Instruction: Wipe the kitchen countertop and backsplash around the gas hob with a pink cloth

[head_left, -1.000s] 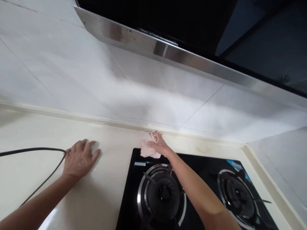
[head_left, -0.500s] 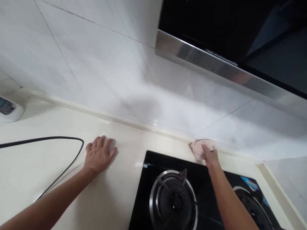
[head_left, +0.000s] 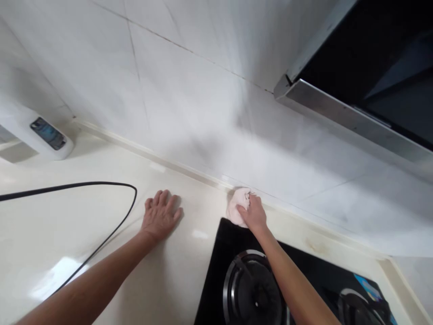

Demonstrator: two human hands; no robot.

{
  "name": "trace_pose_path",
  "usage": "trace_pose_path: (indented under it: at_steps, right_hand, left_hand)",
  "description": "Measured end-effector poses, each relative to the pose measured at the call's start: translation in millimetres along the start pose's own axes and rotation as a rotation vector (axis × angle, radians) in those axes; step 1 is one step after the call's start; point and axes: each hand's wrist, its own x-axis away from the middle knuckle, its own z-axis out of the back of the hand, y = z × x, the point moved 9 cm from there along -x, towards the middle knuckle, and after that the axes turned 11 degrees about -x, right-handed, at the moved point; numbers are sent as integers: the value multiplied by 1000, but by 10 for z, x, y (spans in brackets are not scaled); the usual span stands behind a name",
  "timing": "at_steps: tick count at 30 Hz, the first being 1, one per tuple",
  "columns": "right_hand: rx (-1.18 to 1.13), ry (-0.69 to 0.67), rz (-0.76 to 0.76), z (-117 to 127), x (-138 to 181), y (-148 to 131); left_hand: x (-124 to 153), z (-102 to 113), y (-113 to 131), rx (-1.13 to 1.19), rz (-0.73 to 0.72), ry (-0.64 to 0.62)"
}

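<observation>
Pale pink cloth (head_left: 234, 211), crumpled, bunched, at rear left corner of black stove (head_left: 324, 266).

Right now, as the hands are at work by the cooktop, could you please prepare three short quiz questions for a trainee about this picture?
1. Which hand holds the pale pink cloth?
2. True or false: the left hand rests palm down on the pale counter.
3. Where is the blue sticker? A) on the pale counter B) on the pale pink cloth C) on the black cooktop

Key: 1. The right hand. 2. True. 3. C.
</observation>
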Motion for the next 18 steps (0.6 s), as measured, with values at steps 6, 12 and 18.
trace_pose_path:
  at_steps: [6,12,18]
  right_hand:
    - [66,154,306,247,86,-761]
    - [236,-6,779,-727,-239,-2181]
    - [360,-105,871,-1055,-277,-2143]
  left_hand:
    - [27,54,6,16,10,27]
    - [17,19,-23,36,3,25]
    - [-14,-27,-70,41,16,26]
